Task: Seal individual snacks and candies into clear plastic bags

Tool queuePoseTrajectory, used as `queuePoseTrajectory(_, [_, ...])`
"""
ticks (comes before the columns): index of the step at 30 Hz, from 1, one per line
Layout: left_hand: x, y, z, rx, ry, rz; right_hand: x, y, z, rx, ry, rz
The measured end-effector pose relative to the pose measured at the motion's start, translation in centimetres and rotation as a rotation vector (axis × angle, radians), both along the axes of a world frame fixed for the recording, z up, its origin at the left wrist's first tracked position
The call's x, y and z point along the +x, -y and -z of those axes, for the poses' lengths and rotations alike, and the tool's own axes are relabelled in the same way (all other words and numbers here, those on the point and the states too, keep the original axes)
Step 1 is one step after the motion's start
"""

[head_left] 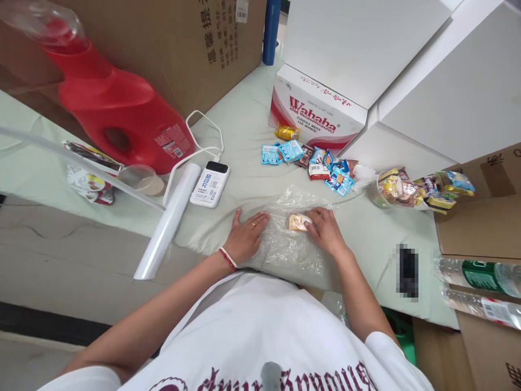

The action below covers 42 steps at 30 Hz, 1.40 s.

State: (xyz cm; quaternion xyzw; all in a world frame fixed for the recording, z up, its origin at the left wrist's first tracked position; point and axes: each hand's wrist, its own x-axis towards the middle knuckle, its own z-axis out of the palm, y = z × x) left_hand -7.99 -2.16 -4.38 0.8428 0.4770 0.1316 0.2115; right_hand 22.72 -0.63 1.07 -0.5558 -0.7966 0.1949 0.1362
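Observation:
A sheet of clear plastic film (280, 252) lies spread and wrinkled on the cloth near the table's front edge. My left hand (245, 237) rests flat, fingers stretched, at the sheet's left side. Upon the film sits a small pale wrapped snack (297, 221), which looks like a biscuit or little cake. The fingers and thumb of my right hand (325, 231) are at its right end, holding it, and cover part of it. Left of my left hand lies a whitish roll of film (167, 225), slanting over the table edge.
Several snack packets (291, 151) lie before a Wahaha carton (317, 111). A tub of snacks (385, 190) lies tipped at right. A power bank (210, 184) with a white cable and a red jug (126, 114) stand left. Water bottles (480, 277) lie at far right.

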Motion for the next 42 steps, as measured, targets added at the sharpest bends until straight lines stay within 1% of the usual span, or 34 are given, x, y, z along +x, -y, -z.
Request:
queuePoseTrajectory(2, [-0.2,0.2,-0.2,-0.009,0.013,0.018,-1.1,0.2,0.2,0.047,0.085,0.003])
queuePoseTrajectory(4, [-0.2,0.3,-0.4,-0.009,0.024,0.021,-1.6,0.5,0.5,0.046,0.136,-0.033])
queuePoseTrajectory(6, [-0.1,0.3,-0.4,0.005,0.028,0.001,-1.4,0.8,0.9,0.054,0.15,0.013])
queuePoseTrajectory(9, [0.1,0.3,-0.1,0.028,0.02,-0.01,-0.6,0.9,1.7,0.039,0.091,0.112])
queuePoseTrajectory(12, [0.2,0.3,0.2,0.041,0.01,-0.004,-0.4,0.9,2.1,0.021,0.091,0.142])
queuePoseTrajectory(16, [0.1,0.3,0.2,0.045,-0.001,0.0,-0.7,1.4,1.6,0.019,0.152,0.148])
queuePoseTrajectory(20, [0.2,0.5,0.2,0.049,-0.011,-0.001,-0.6,2.0,0.4,0.142,0.097,0.184])
queuePoseTrajectory(22, [0.2,0.5,0.3,0.056,-0.012,-0.009,-1.0,2.3,0.3,0.16,0.055,0.157])
queuePoseTrajectory(25, [-0.4,0.3,0.6,0.062,-0.006,-0.03,-2.3,2.7,1.0,0.066,0.048,0.061])
queuePoseTrajectory(27, [-1.4,0.2,0.5,0.073,0.006,-0.029,-2.8,3.4,1.5,0.031,0.032,0.047])
queuePoseTrajectory(29, [-2.5,0.3,0.0,0.108,0.028,0.008,-2.4,4.8,1.7,0.065,-0.034,0.077])
queuePoseTrajectory(30, [-3.1,0.5,-0.3,0.125,0.04,0.058,-1.8,5.8,1.7,0.09,-0.074,0.088])
queuePoseTrajectory(32, [-3.9,0.9,-0.9,0.134,0.069,0.217,-0.4,8.1,1.8,0.097,-0.127,0.061])
queuePoseTrajectory(34, [-4.3,1.3,-1.1,0.09,0.092,0.38,1.0,10.4,2.2,0.062,-0.138,-0.001])
queuePoseTrajectory(35, [-4.4,1.3,-1.0,0.051,0.096,0.433,1.4,11.3,2.4,0.048,-0.14,-0.018])
queuePoseTrajectory(36, [-4.3,1.2,-0.9,0.006,0.096,0.457,1.8,12.0,2.7,0.04,-0.145,-0.015])
queuePoseTrajectory(38, [-4.1,0.4,-0.6,-0.084,0.095,0.457,2.2,12.5,3.0,0.036,-0.179,0.039])
queuePoseTrajectory(40, [-3.9,-0.9,-0.7,-0.147,0.117,0.429,2.3,11.9,2.8,-0.004,-0.237,0.086])
queuePoseTrajectory(42, [-3.5,-2.6,-1.2,-0.177,0.144,0.381,2.7,10.6,1.9,-0.077,-0.291,0.118])
